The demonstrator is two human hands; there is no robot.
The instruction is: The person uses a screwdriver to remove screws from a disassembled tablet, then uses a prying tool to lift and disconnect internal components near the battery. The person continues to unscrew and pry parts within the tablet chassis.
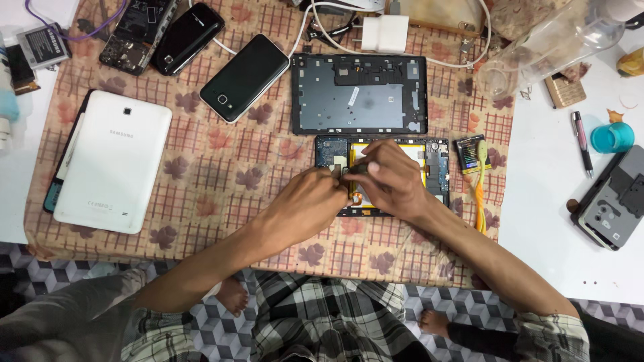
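An opened tablet (437, 164) with its circuit board and yellow-edged battery exposed lies on the checked cloth (221, 167). Both my hands are over it. My right hand (389, 177) pinches a small dark tool handle (360, 168) held upright over the board. My left hand (310, 200) rests beside it, fingertips touching the tablet's left part near the tool. The detached dark grey back cover (359, 94) lies just beyond the tablet.
A white tablet (114, 161) lies at left, a black phone (245, 77) and other phones at the top. A white charger (384, 32), a yellow-handled tool (481, 175), a pen (581, 141), a teal cup (614, 137) and a grey device (614, 201) lie around.
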